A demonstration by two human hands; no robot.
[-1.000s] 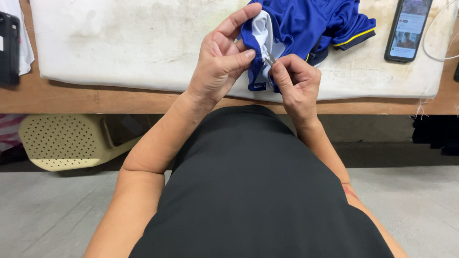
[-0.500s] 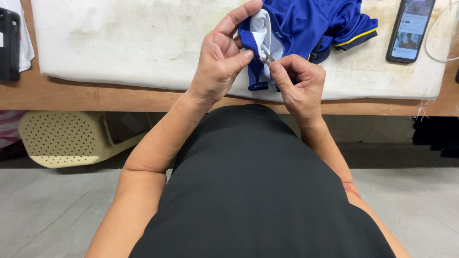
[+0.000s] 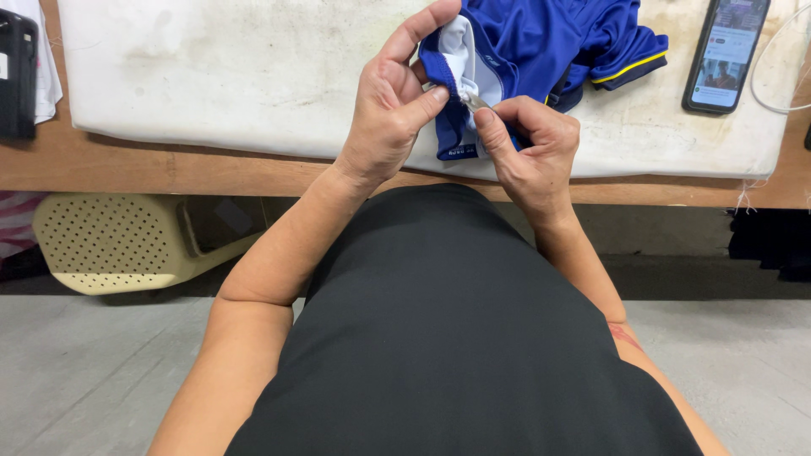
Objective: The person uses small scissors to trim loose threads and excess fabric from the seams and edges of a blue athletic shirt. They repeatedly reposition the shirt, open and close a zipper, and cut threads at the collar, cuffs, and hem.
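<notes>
White padded worktop (image 3: 211, 76) on wooden bench: blue jersey (image 3: 541, 42), long axis running away from the near edge. Left hand (image 3: 389, 110) pinches its white-lined hem; right hand (image 3: 528, 148) closed on small metal tool (image 3: 473, 101), tip toward hem

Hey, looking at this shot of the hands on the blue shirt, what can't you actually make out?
- Small metal tool, head view: mostly hidden inside the right hand; its kind is unclear.
- What the tool tip meets on the blue garment: too small, covered by the left hand thumb.
- Phone: top cut off by the frame edge.
- Black object: cut off at the left edge.
- Beige perforated object: partly hidden under the table.
</notes>
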